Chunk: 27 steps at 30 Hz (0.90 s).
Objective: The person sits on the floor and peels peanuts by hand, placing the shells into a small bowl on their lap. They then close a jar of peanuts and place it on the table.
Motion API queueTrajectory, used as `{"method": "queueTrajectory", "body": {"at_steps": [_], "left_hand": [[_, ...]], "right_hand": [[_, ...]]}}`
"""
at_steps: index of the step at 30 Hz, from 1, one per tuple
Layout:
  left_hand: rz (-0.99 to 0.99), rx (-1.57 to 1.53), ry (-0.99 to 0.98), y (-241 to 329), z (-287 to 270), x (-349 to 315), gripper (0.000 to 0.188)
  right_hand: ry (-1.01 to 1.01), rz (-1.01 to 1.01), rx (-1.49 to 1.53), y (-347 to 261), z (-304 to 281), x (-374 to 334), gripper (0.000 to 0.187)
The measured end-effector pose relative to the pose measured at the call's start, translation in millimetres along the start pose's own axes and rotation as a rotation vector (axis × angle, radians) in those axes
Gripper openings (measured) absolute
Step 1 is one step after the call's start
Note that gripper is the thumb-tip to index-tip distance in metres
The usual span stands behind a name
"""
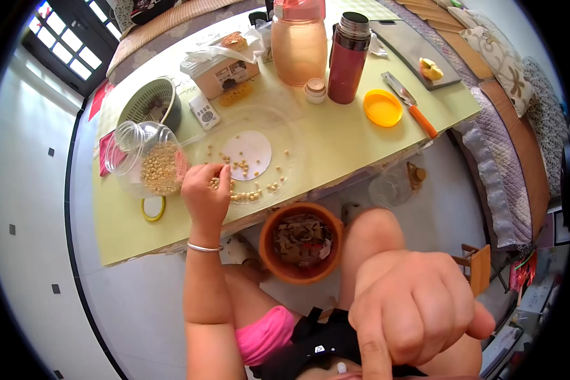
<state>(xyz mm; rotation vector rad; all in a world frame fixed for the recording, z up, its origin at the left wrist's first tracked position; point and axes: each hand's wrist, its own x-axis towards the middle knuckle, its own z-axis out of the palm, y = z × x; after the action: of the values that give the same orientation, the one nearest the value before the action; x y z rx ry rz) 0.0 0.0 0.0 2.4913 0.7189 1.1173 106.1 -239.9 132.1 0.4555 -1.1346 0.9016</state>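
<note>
My left hand (206, 192) is closed at the near left edge of a clear plastic disc (292, 130), its fingertips down among loose round yellow beans (245, 195). Whether a bean is pinched in it cannot be seen. A clear plastic jar (160, 168), lying on its side just left of that hand, has many such beans inside. More beans lie scattered on the disc and its white round centre (258, 149). Close in front of me, my right hand (418, 310) is raised with its back showing and fingers curled downward; the fingertips and anything in them are hidden.
A terracotta-coloured pot (266, 250) with brown scraps stands below the table edge, between my legs. On the table are a green colander (174, 101), a white remote (204, 113), a plastic box (218, 76), a pink-lidded jug (299, 54), a red thermos (348, 63), a yellow lid (382, 108) and an orange-handled knife (418, 114).
</note>
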Motion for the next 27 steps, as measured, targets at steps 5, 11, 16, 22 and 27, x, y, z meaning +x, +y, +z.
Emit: {"method": "queueTrajectory", "body": {"at_steps": [5,11,16,22,27], "left_hand": [[-0.002,-0.015,0.009,1,4,-1,0.006],[0.023,-0.046,0.013,8,12,0,0.006],[0.009,-0.035,0.031,1,3,-4,0.006],[0.031,-0.012,0.036,1,1,-2,0.007],[0.024,0.014,0.039,-3,-3,-3,0.006]], "right_hand": [[0.117,0.004,-0.049,-1,8,-3,0.047],[-0.005,-0.686,-0.175,46,-7,19,0.047],[0.145,-0.004,-0.049,4,6,-5,0.046],[0.104,-0.009,-0.134,5,7,0,0.045],[0.023,0.016,0.032,3,-1,0,0.044]]}}
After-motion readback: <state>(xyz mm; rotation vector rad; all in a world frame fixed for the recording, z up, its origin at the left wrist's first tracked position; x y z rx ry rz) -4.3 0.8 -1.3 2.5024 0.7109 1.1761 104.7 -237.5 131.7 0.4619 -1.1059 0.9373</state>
